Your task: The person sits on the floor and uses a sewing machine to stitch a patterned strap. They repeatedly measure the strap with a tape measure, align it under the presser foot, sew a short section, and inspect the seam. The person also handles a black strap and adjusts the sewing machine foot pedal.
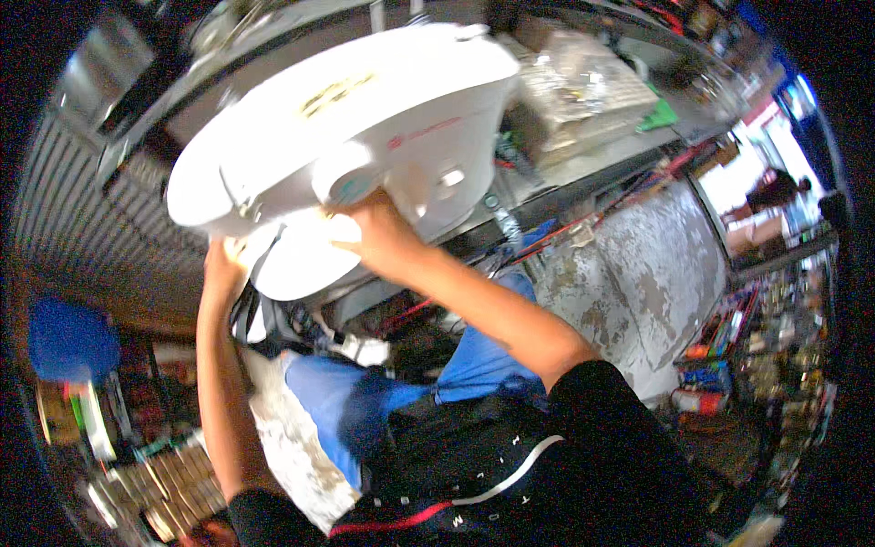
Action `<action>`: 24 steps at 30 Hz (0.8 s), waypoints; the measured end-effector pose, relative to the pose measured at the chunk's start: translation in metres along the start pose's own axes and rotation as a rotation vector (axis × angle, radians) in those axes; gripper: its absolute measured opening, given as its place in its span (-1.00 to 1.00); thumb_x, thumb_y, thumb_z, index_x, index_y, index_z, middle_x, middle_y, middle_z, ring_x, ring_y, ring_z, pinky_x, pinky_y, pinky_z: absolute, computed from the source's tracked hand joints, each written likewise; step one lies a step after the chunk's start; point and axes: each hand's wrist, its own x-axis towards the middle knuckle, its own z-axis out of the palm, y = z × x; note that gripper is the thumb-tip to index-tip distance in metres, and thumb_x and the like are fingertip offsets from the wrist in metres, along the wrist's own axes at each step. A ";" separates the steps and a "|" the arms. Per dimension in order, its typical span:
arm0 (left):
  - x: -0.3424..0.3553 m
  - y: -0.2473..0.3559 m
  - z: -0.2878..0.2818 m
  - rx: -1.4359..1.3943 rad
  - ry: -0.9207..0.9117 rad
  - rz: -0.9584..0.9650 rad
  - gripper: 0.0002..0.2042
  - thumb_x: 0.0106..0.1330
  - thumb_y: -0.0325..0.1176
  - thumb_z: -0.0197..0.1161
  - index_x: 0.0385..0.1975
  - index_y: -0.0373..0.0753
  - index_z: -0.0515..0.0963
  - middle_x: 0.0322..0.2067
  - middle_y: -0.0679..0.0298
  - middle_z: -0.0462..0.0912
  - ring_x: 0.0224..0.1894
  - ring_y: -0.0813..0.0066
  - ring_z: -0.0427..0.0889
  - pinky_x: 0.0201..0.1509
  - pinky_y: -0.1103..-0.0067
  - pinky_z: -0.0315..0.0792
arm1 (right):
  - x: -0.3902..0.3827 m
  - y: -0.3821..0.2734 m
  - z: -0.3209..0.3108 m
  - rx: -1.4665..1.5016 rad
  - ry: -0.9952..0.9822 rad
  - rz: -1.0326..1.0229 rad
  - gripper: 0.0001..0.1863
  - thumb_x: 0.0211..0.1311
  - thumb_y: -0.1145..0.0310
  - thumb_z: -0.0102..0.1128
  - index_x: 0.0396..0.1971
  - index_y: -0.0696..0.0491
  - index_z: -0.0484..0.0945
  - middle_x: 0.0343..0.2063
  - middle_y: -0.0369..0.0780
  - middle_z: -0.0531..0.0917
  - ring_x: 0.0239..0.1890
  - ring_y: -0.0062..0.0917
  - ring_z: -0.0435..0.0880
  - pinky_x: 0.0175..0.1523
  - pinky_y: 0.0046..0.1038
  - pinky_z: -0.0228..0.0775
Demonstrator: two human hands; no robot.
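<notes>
A large white machine [310, 150], resembling a sewing machine, has a round dial and a pale lower section [310, 264]. It sits tilted in the blurred view, at the front of a grey workbench. My left hand [228, 255] grips its lower left end, fingertips partly hidden. My right hand [378, 232] is closed at the machine's front, just below the dial [346, 187], on or beside the pale lower section; what exactly its fingers hold is blurred.
Clutter [583, 91] lies on the bench [620, 146] to the right. My legs are below, over a worn floor [629, 273]. A blue object [73, 337] is at far left, packed shelves [766, 337] at right. A distant person [770, 191] shows in a bright doorway.
</notes>
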 end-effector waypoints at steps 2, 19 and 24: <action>-0.023 -0.008 -0.018 -0.465 0.056 -0.015 -0.69 0.10 -0.64 0.07 -0.11 -0.39 0.37 -0.29 0.18 0.55 -0.21 0.34 0.56 -0.15 0.55 0.41 | -0.027 -0.009 -0.027 0.161 0.166 -0.171 -0.77 -0.06 0.30 0.35 -0.41 0.09 0.58 -0.39 -0.18 0.59 -0.21 -0.31 0.53 -0.03 -0.35 0.35; -0.132 0.134 -0.020 -0.010 0.395 0.105 -0.74 0.03 -0.35 0.35 -0.25 -0.17 0.56 -0.34 0.35 0.44 -0.23 0.51 0.39 -0.02 0.54 0.03 | 0.162 0.086 -0.215 0.150 -0.195 0.288 -0.73 0.08 0.23 0.24 -0.28 0.10 0.65 -0.38 -0.20 0.68 -0.30 -0.56 0.60 -0.13 -0.47 0.39; -0.150 0.167 -0.034 0.068 0.349 0.238 -0.82 0.00 -0.38 0.34 -0.36 -0.15 0.60 -0.38 0.35 0.42 -0.22 0.45 0.37 0.00 0.52 0.01 | 0.174 0.081 -0.223 -0.123 -0.161 0.159 -0.77 0.00 0.27 0.32 -0.37 0.09 0.67 -0.49 -0.26 0.67 -0.39 -0.63 0.58 -0.27 -0.53 0.39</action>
